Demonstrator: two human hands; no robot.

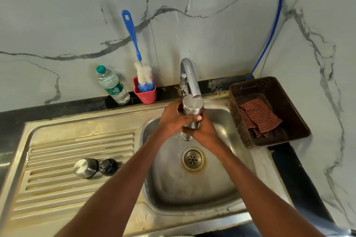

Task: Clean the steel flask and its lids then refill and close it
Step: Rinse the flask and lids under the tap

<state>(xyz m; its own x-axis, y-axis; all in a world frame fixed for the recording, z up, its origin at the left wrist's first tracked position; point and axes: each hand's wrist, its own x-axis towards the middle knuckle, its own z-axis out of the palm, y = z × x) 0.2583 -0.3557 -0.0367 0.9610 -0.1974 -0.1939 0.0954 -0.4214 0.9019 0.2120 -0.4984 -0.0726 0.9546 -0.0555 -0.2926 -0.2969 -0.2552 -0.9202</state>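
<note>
The fingers (192, 118) of the left hand (173, 119) were curled round the middle of the steel flask (192, 107), thumb side toward the camera, gripping it. The right hand (204, 132) gripped the same flask lower down, its fingers wrapped round the narrower lower part, so that both hands held it together just above the centre of the frame. The flask stood roughly upright over the sink basin (173, 184), its flat upper end touching or just under the spout of the chrome tap (189, 77); whether water was running could not be told. Below the hands lay the round drain (193, 158) in the basin floor.

To the lower left of the frame, on the ribbed draining board (57, 159), sat the two lids side by side and almost touching: a steel cap (86, 167) on the left and a black inner lid (108, 167) on the right, well apart from the flask.

Along the back edge, on the dark tabletop (11, 121), stood a plastic water bottle (112, 85) with a green cap, and just right of it a red cup (145, 94) holding a bottle brush (133, 32) with a blue handle leaning on the marble wall (48, 15). At the right of the frame a brown perforated basket (289, 121) held a red checked cloth (259, 114), and a blue hose (273, 25) ran up the wall behind it.
</note>
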